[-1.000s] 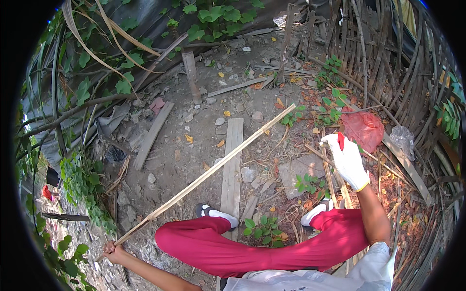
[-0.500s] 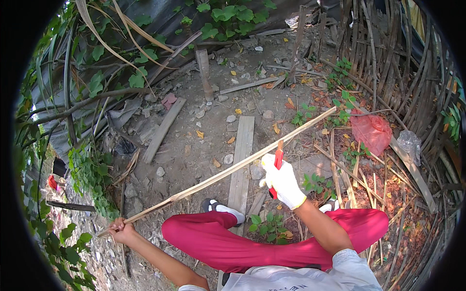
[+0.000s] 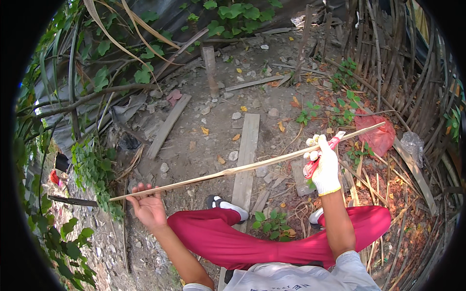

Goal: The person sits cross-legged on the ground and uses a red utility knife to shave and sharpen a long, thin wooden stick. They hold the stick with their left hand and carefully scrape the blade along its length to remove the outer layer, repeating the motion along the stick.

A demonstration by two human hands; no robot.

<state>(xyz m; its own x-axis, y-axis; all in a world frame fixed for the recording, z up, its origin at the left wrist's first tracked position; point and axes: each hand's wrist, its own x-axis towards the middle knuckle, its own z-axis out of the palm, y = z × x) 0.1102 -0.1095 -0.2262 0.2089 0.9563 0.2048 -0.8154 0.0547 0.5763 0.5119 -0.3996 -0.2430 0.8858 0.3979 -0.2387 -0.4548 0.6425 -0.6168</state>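
A long thin bamboo strip (image 3: 242, 169) runs from lower left to upper right above my legs in red trousers. My left hand (image 3: 148, 206), bare, grips its lower left end. My right hand (image 3: 323, 167), in a white glove, holds a red-handled tool (image 3: 320, 156) against the strip near its right end. The strip's tip reaches past the glove toward a red plastic bag (image 3: 371, 133).
A flat wooden plank (image 3: 246, 155) lies on the dirt ahead of my feet, another plank (image 3: 167, 126) to the left. Bamboo stakes form a fence (image 3: 403, 68) at the right. Leafy vines (image 3: 92, 169) and a dark sheet line the left. Stones and dry leaves scatter the ground.
My right hand with the tool moved rightward along the strip, after first coming down to it from the right. The left hand kept its hold and rose slightly.
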